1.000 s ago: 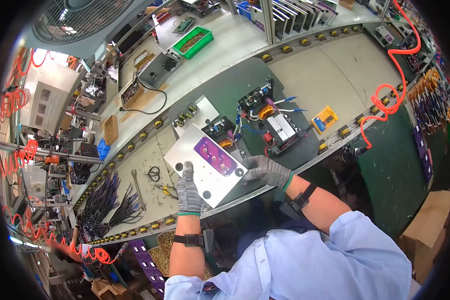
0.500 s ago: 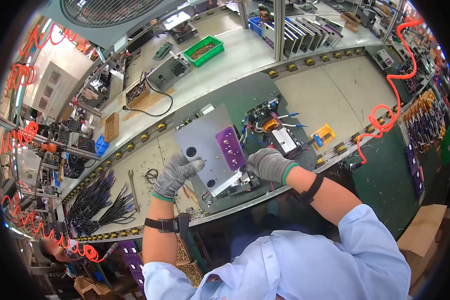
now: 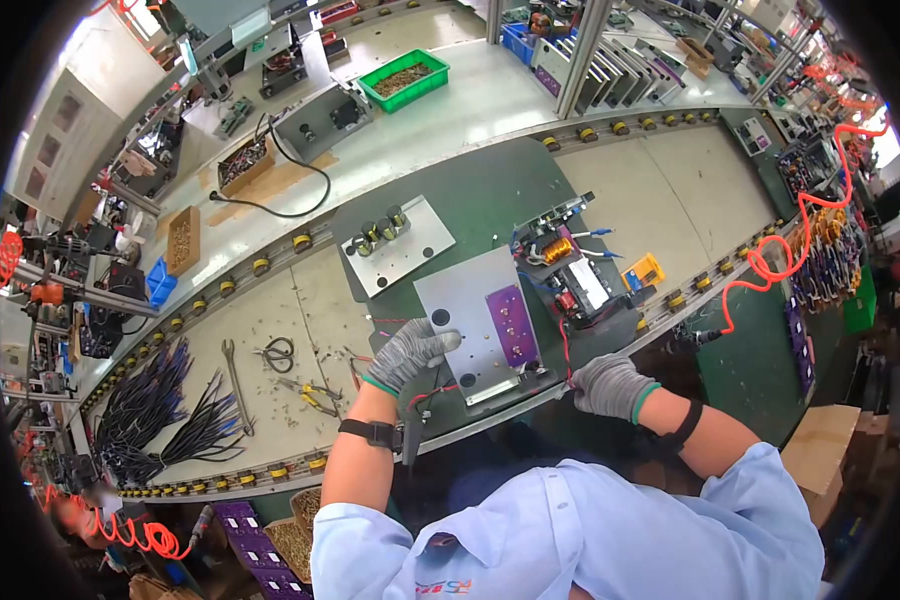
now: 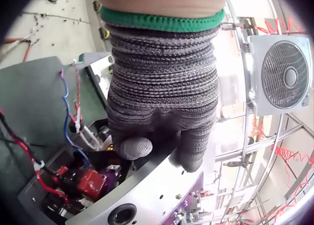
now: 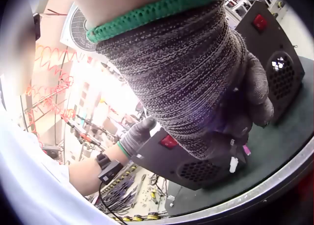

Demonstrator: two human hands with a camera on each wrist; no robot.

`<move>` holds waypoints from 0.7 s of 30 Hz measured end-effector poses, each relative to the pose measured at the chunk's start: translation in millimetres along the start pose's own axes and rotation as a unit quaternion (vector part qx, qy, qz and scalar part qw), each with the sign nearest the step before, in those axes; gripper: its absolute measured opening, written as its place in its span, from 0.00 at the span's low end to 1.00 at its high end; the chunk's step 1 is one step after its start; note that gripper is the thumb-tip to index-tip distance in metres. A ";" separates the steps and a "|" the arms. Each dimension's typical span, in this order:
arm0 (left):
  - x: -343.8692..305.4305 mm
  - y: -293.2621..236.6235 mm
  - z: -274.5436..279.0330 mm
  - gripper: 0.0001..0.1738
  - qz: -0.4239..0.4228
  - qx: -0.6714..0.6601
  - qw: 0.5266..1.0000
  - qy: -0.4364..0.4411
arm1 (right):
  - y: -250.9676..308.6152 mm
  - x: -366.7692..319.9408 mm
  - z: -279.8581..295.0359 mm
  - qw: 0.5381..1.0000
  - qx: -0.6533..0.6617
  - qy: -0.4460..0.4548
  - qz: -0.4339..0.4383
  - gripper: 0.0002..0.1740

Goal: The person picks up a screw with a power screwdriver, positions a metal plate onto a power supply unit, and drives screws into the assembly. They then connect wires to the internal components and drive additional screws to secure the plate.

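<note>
My gloved left hand (image 3: 410, 352) grips the left edge of a silver metal plate (image 3: 460, 325), its thumb on top in the head view. A purple circuit board (image 3: 511, 325) is fixed to the plate's right side. Under the plate, the left wrist view shows a dark case with a red component (image 4: 91, 184) and wires inside. My gloved right hand (image 3: 610, 387) is to the right of the plate, fingers curled around a red wire (image 3: 568, 350); a small white connector (image 5: 233, 164) pokes out below the fingers in the right wrist view. An opened unit with a copper coil (image 3: 558, 248) stands beside the plate.
Behind the plate lies another silver plate with capacitors (image 3: 400, 245). At left are a wrench (image 3: 236, 388), pliers (image 3: 315, 395), scissors (image 3: 276, 354) and black cable bundles (image 3: 150, 400). A yellow holder (image 3: 643, 272) sits right of the unit. A coiled orange hose (image 3: 770, 255) hangs at right.
The plate has turned and come down over the case, uncovering the plate with capacitors behind. My right hand has let go of its edge and moved right to the red wire; my left hand still holds it.
</note>
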State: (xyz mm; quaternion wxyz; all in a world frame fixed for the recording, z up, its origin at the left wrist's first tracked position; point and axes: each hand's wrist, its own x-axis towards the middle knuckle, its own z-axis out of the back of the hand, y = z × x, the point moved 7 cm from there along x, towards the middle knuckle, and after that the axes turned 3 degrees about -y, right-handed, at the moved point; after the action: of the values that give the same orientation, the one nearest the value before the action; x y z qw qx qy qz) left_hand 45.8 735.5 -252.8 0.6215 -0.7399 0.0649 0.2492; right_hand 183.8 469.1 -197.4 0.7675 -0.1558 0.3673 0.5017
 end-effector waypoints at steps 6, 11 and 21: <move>-5.9 -8.4 -2.1 0.25 0.010 0.011 0.999 0.048 | 15.1 -5.5 114.0 0.946 0.179 -0.271 -0.012 0.37; -9.1 -9.2 0.8 0.21 -0.048 0.087 0.992 0.074 | 34.1 75.9 125.9 0.687 0.658 -0.282 0.124 0.34; 37.7 -83.4 55.4 0.28 -0.204 0.520 0.825 -0.080 | 22.8 76.7 106.6 0.631 0.724 -0.266 0.079 0.26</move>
State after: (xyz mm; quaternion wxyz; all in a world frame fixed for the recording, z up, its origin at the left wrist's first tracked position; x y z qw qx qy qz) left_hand 96.4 814.6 -201.5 0.9540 -0.2806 -0.0180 0.1042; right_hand 224.4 594.4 -177.0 0.6555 0.6197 0.4036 0.1526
